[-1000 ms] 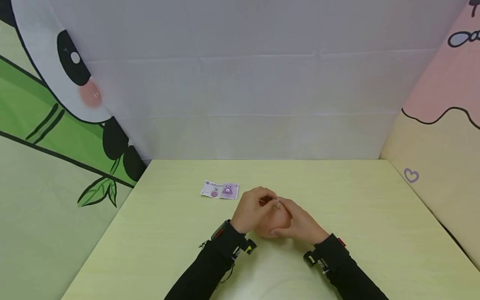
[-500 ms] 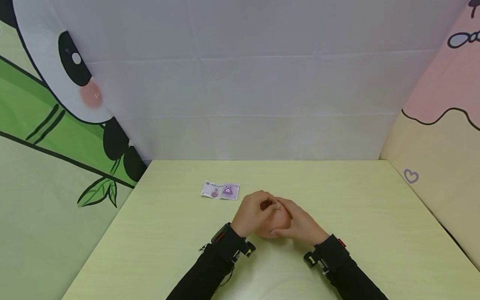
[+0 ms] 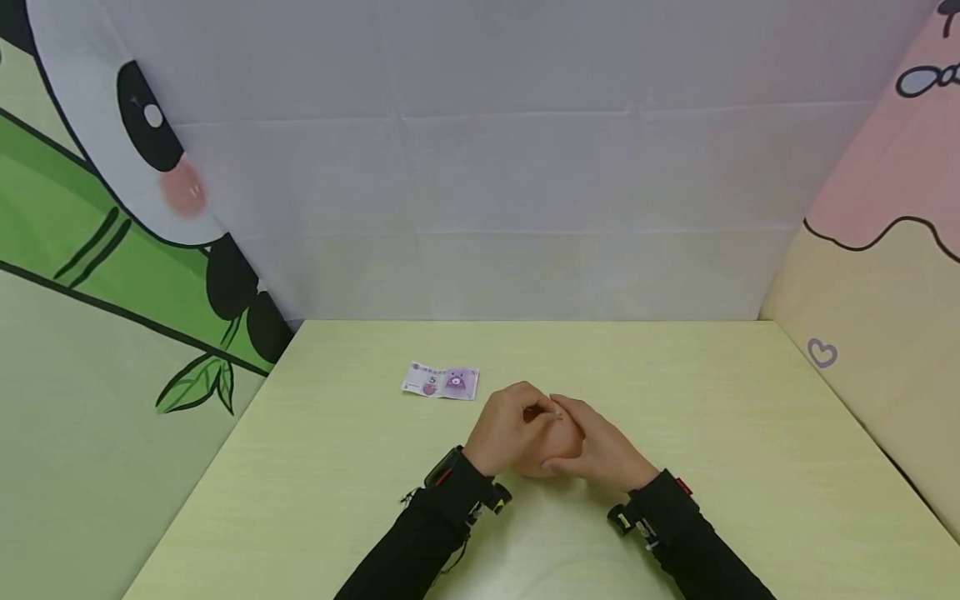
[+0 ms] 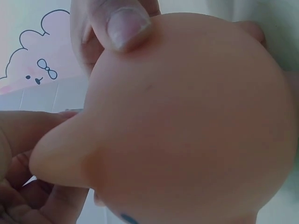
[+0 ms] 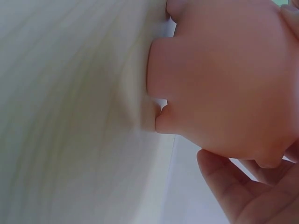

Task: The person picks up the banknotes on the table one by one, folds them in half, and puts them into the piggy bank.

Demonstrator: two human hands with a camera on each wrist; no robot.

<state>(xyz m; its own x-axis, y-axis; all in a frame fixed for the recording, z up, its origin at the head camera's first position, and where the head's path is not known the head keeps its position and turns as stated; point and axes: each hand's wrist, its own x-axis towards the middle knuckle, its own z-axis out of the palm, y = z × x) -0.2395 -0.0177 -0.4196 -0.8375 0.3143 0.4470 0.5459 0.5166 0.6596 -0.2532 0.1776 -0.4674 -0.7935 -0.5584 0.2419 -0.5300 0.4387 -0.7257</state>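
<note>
Both hands meet at the middle of the pale green table (image 3: pixel 675 400), cupped round a soft peach-coloured rubber toy (image 3: pixel 558 446). My left hand (image 3: pixel 513 425) grips it from the left and my right hand (image 3: pixel 596 446) from the right, their fingertips meeting on top over something small that I cannot make out. In the left wrist view the toy (image 4: pixel 196 130) fills the frame, with a thumb (image 4: pixel 119 25) pressing its top. The right wrist view shows the toy's (image 5: pixel 229 79) stubby feet against the table (image 5: pixel 70 116), with fingers (image 5: pixel 243 191) under it.
A purple banknote (image 3: pixel 441 381) marked 5 lies flat on the table, up and left of the hands. Printed fabric walls stand round the table on the left (image 3: pixel 112 250), back and right (image 3: pixel 885 275). Black sleeves and wrist cameras (image 3: pixel 491 493) reach in from the front edge.
Almost nothing differs. The left hand's fingers have sunk slightly onto the toy; the right hand and the banknote have stayed put.
</note>
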